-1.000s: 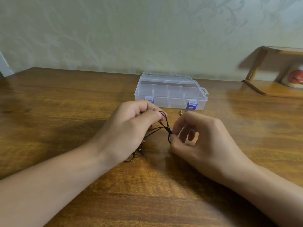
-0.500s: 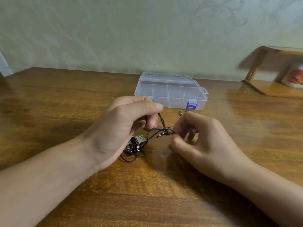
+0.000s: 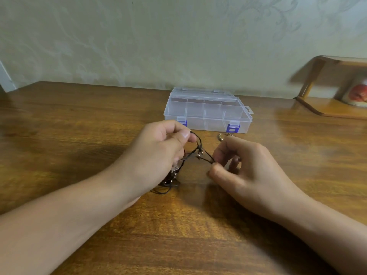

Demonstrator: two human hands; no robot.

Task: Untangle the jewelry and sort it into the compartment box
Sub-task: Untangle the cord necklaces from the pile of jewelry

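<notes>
Wooden table [image 3: 79, 135] underneath, clear compartment box [image 3: 207, 113] at the back with its lid down and blue latches facing forward. Just in front of it, left hand [image 3: 156, 155] pinching the black cord tangle [image 3: 198, 151] up high, right hand [image 3: 248, 171] pinching its other end between thumb and forefinger. Rest of the cord heaped on the wood under the left hand, tiny gold clasp [image 3: 220, 135] lying loose beside the box.

left hand [image 3: 158, 153]: pinching (fingers curled) | right hand [image 3: 246, 167]: pinching

Tangled black cords [image 3: 198, 150] lifted off table; clear compartment box [image 3: 207, 111] closed behind.
</notes>
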